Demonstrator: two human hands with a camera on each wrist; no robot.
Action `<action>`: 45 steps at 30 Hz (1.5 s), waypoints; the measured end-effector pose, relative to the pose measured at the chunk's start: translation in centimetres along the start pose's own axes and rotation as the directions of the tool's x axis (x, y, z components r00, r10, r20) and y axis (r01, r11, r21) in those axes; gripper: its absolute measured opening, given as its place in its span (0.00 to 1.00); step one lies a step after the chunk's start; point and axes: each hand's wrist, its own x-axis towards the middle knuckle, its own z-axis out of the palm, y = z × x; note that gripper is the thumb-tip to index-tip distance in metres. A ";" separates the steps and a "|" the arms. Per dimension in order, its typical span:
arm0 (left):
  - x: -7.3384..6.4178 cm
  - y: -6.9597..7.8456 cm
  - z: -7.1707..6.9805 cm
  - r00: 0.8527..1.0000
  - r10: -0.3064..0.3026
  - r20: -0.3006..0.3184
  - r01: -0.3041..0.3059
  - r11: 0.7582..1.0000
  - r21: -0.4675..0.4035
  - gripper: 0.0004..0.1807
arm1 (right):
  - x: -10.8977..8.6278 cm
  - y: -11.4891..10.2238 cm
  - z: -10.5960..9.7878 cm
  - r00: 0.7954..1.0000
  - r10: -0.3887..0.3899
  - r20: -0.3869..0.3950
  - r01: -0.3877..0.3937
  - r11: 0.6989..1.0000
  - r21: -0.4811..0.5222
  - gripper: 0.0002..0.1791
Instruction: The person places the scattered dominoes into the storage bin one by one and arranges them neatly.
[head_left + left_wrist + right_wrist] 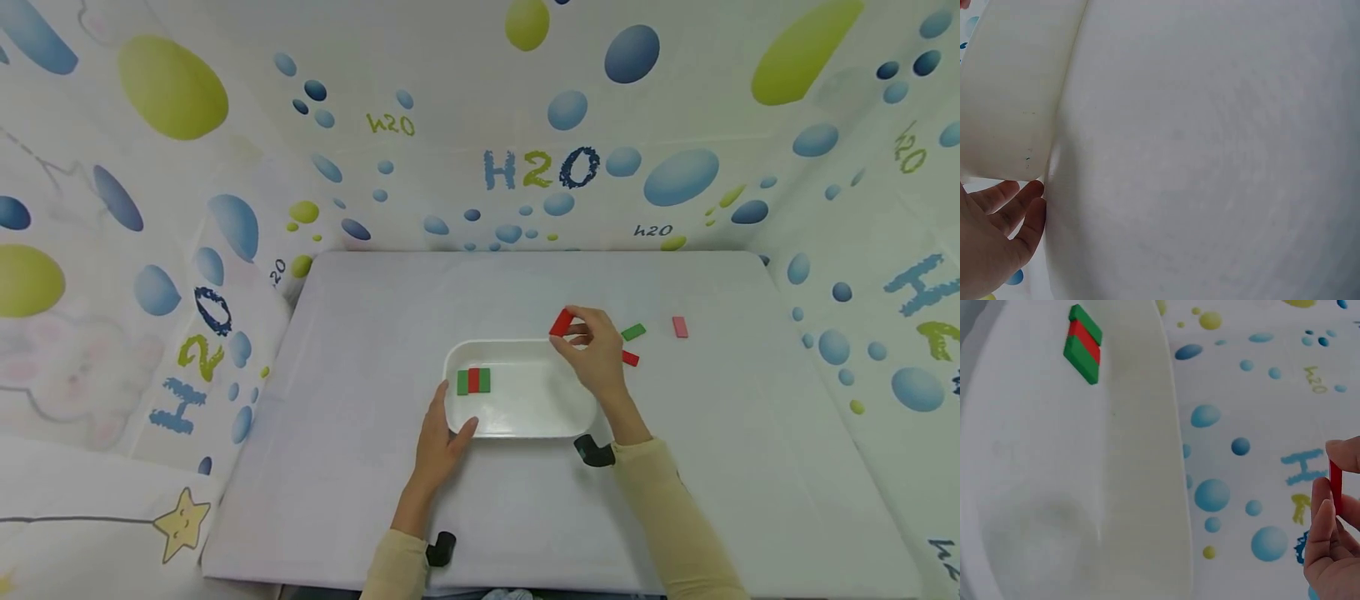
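Note:
My right hand (pixel 597 354) pinches a red rectangular block (pixel 560 322) between thumb and fingers, above the far right part of a white tray (pixel 532 407). The held block shows edge-on in the right wrist view as a thin red piece (pixel 1335 486). My left hand (pixel 438 442) holds the tray at its near left corner, thumb at the front rim and fingers against the left end. Inside the tray, toward the left, a red block (pixel 473 381) lies side by side between two green blocks (pixel 484 381).
To the right of the tray, partly behind my right hand, lie a green block (pixel 633 332) and another red block (pixel 631 358). A pink block (pixel 680 327) lies farther right. All rest on a white-covered table (pixel 337 483), with a patterned curtain (pixel 450 183) around it.

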 end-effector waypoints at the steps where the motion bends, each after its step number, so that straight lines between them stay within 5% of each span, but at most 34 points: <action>1: 0.0 0.0 0.0 1.000 0.000 -0.002 0.000 1.000 -0.001 0.45 | -0.1 0.1 0.5 0.999 0.019 0.026 -0.018 1.000 -0.017 0.27; 6: 0.0 0.0 0.0 1.000 0.012 -0.006 -0.012 1.000 -0.005 0.45 | -0.7 0.7 2.6 0.985 0.107 0.136 -0.091 0.989 -0.116 0.27; 11: 0.2 0.0 0.0 1.000 0.013 0.000 -0.013 1.000 0.002 0.45 | -1.0 1.4 4.6 0.968 0.106 0.228 -0.071 0.985 -0.158 0.27; 16: 0.2 0.2 0.0 1.000 0.024 0.000 -0.024 1.000 0.015 0.44 | -1.3 1.8 6.3 0.939 0.099 0.329 -0.031 0.978 -0.206 0.27; 26: 0.0 0.1 0.0 1.000 0.021 -0.001 -0.021 1.000 0.003 0.44 | -1.6 2.9 9.2 0.874 0.223 0.431 -0.051 0.926 -0.375 0.25; 45: -0.4 0.0 -0.2 0.999 0.020 -0.027 -0.020 1.000 0.009 0.44 | -2.0 3.8 10.6 0.860 0.160 0.485 0.067 0.906 -0.418 0.24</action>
